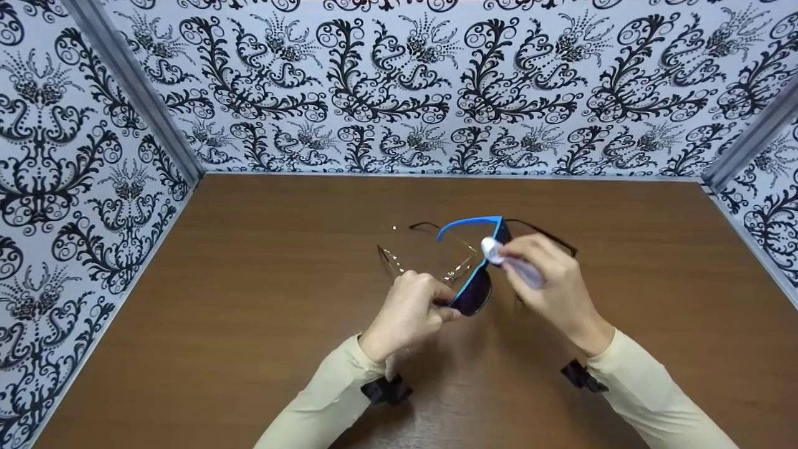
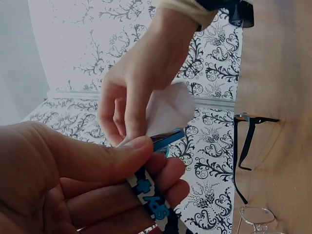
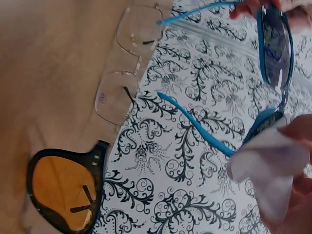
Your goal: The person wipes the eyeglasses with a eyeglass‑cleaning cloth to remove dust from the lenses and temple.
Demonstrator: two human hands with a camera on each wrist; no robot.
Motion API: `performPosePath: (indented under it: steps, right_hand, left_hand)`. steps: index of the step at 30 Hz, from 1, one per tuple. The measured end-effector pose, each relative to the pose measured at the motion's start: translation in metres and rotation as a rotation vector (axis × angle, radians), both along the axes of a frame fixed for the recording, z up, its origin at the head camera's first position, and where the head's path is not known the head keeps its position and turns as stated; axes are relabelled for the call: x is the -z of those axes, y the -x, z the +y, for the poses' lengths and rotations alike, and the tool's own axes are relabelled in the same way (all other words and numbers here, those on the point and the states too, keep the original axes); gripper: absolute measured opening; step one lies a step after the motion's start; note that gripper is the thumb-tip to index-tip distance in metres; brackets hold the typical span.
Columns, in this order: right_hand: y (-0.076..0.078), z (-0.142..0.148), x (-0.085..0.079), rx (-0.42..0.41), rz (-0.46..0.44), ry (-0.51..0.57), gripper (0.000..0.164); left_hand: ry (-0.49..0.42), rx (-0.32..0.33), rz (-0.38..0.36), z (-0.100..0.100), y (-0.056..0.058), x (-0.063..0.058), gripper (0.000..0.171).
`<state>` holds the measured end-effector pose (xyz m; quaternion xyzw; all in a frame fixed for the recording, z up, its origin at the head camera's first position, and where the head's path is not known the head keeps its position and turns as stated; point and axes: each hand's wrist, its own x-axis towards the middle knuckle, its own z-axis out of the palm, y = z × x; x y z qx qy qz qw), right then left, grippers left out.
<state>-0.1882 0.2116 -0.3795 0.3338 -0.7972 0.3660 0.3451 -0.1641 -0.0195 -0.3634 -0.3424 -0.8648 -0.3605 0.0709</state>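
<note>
The sunglasses (image 1: 475, 294) show bright blue and dark lenses (image 3: 276, 48), one arm (image 2: 157, 207) patterned in black, white and blue; the cloth (image 3: 270, 163) is white. The desk (image 1: 280, 262) is brown, the wall (image 1: 411, 81) along its far edge white with black scrolls. The orange-lensed glasses (image 3: 61, 187) are black-framed, the sleeves (image 1: 324, 399) cream.

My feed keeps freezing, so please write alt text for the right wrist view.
The right hand holds a white cloth up to blue-framed sunglasses, which the left hand grips. Wire-rimmed clear glasses and orange-lensed black glasses lie on the wooden table.
</note>
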Motion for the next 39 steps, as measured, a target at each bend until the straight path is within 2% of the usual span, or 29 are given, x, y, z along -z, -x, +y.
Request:
performPosePath:
  steps: [3,6,10,13,17,20,26,30,34,39]
  right_hand:
    - [-0.003,0.004,0.006,0.017,0.015,-0.045,0.028]
    - [0.001,0.01,0.008,0.073,0.008,-0.036,0.027]
    - [0.013,0.017,0.004,0.145,-0.033,-0.002,0.024]
    - [0.018,0.016,0.0,0.156,-0.033,0.019,0.026]
    - [0.018,0.009,-0.005,0.113,0.003,0.023,0.031]
    - [0.013,0.005,-0.005,0.078,0.033,-0.018,0.031]
    - [0.003,0.0,0.006,-0.031,0.173,-0.058,0.017]
    - [0.001,0.003,0.014,-0.079,0.232,-0.056,0.02]
    - [0.003,0.011,0.016,-0.002,0.155,-0.052,0.013]
    - [0.012,0.014,0.01,0.139,0.013,0.003,0.027]
  left_hand:
    - [0.003,-0.004,-0.002,-0.001,0.001,0.0,0.005]
    - [0.02,0.004,-0.003,-0.002,0.001,-0.001,0.005]
    - [0.04,0.026,0.004,-0.001,-0.001,-0.001,0.004]
    - [0.045,0.047,0.007,0.0,-0.003,0.0,0.004]
    - [0.038,0.05,-0.002,0.001,-0.003,-0.001,0.004]
    - [0.025,0.031,-0.002,0.001,-0.002,-0.001,0.004]
    - [-0.008,0.009,0.005,-0.002,-0.001,0.001,0.004]
    - [0.001,-0.001,-0.004,-0.005,0.0,0.001,0.005]
    - [0.019,-0.001,-0.024,-0.008,0.0,-0.001,0.005]
    - [0.057,0.028,-0.032,-0.008,-0.001,-0.004,0.003]
